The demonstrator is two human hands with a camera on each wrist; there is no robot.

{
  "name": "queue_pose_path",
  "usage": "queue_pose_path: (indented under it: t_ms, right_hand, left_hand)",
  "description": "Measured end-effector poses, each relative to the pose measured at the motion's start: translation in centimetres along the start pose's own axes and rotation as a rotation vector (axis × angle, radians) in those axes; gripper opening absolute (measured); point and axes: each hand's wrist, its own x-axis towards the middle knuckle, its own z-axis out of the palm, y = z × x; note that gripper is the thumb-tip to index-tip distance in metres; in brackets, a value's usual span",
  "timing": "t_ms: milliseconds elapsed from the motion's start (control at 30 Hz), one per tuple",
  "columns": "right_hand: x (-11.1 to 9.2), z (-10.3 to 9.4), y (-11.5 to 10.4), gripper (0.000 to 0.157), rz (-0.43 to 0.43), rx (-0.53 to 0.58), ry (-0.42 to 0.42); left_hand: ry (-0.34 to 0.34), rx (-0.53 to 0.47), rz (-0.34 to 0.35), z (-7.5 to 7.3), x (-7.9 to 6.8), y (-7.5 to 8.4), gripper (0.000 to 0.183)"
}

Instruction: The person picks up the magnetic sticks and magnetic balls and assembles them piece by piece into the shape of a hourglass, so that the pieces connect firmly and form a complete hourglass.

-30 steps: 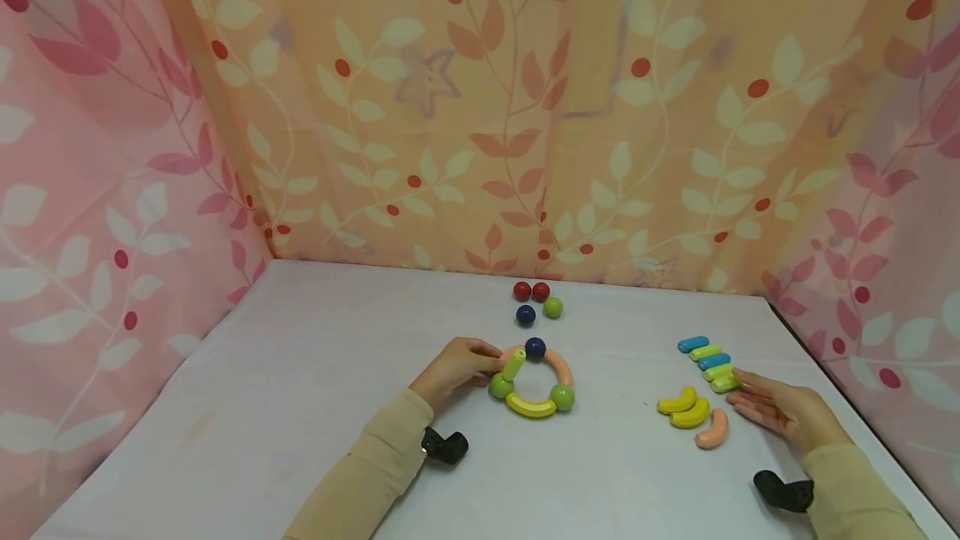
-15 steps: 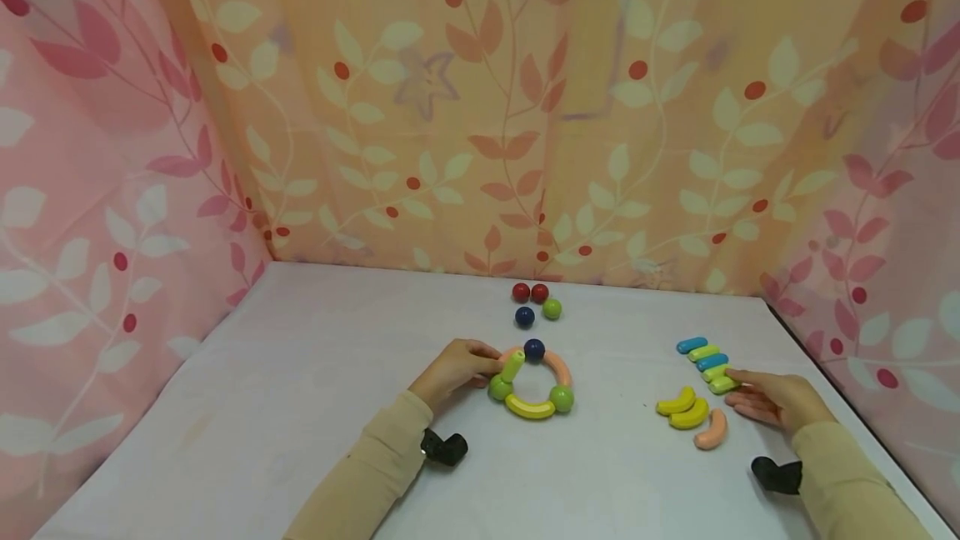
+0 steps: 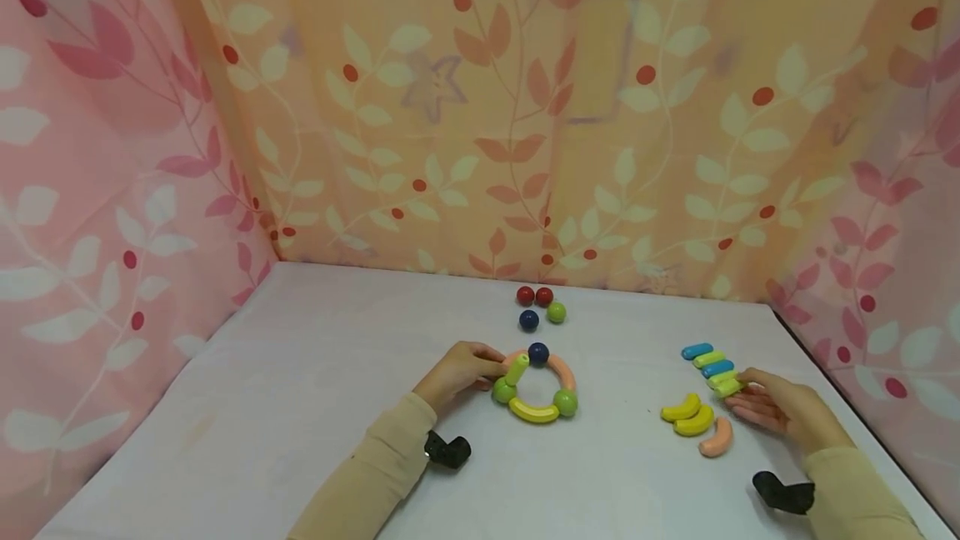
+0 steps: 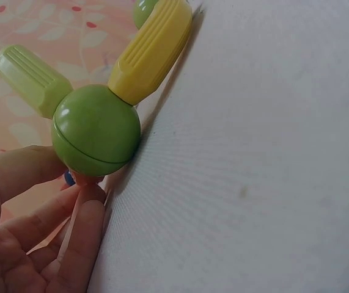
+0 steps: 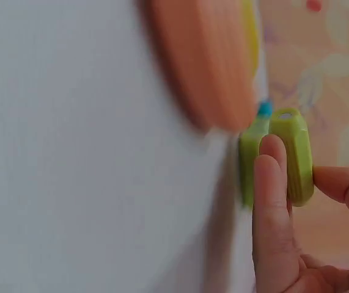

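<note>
One lime stick (image 5: 300, 162) sits pinched between the fingers (image 5: 271, 207) of the right hand (image 3: 791, 411), which are clamped on its two sides. Its long axis runs out leftward from the fingertips; whether it is clear of the desk (image 3: 600, 482), I cannot tell. Just beyond those fingers comes the rest of the row, with a second lime stick (image 3: 722, 377) closest; two yellow arcs (image 3: 693, 421) and a loose salmon arc (image 3: 717, 438) lie near them, to the left and on the near side.

What matters most is the gap: the bead-and-arc ring (image 3: 533, 413) is well to the left of the right fingers, its right-hand green ball (image 3: 566, 402) facing them. The left hand (image 3: 465, 372) is nearer, its fingers closed on the ring's salmon arc (image 3: 512, 357), just beside a green ball (image 4: 96, 129) bearing a raised lime stick (image 4: 33, 79).
</note>
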Motion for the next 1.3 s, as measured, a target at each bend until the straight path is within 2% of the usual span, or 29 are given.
queue_pose_path:
  t_ms: [100, 167, 233, 300, 367, 433, 633, 833, 1033, 1300]
  right_hand:
    - [-1.1, 1.9, -0.5, 0.023, -0.062, -0.034, -0.065]
    - [-1.7, 3.6, -0.9, 0.039, -0.129, -0.110, -0.106]
    - [-2.2, 5.4, -1.1, 0.059, -0.184, -0.211, -0.113]
    - [-2.5, 7.1, -1.1, 0.065, -0.231, -0.307, -0.104]
    - [-2.6, 8.9, -0.8, 0.064, -0.270, -0.379, -0.088]
    - [-2.7, 10.7, -0.5, 0.059, -0.306, -0.400, -0.085]
    - [-2.5, 15.1, 0.2, 0.048, -0.433, -0.374, -0.127]
    - [-2.6, 17.2, 0.5, 0.048, -0.508, -0.412, -0.205]
    - [-2.5, 18.3, 0.3, 0.045, -0.545, -0.466, -0.256]
    - [-2.2, 19.1, -0.4, 0.040, -0.608, -0.627, -0.306]
  left_hand:
    - [0.003, -0.005, 0.003, 0.1, 0.0, 0.0, 0.025]
    - [0.006, -0.011, -0.001, 0.1, 0.1, -0.1, 0.025]
    - [0.008, -0.004, -0.003, 0.1, 0.1, -0.1, 0.024]
    - [0.007, -0.006, -0.008, 0.1, 0.1, -0.2, 0.024]
    - [0.006, -0.004, -0.012, 0.1, 0.1, -0.2, 0.024]
    - [0.005, -0.004, -0.014, 0.1, 0.1, -0.2, 0.024]
    - [0.006, -0.005, -0.017, 0.1, 0.1, -0.2, 0.024]
    - [0.001, -0.010, -0.012, 0.1, 0.0, -0.1, 0.025]
    - [-0.001, -0.012, -0.020, 0.1, 0.1, 0.0, 0.024]
    - [-0.007, -0.007, -0.019, 0.1, 0.1, 0.1, 0.024]
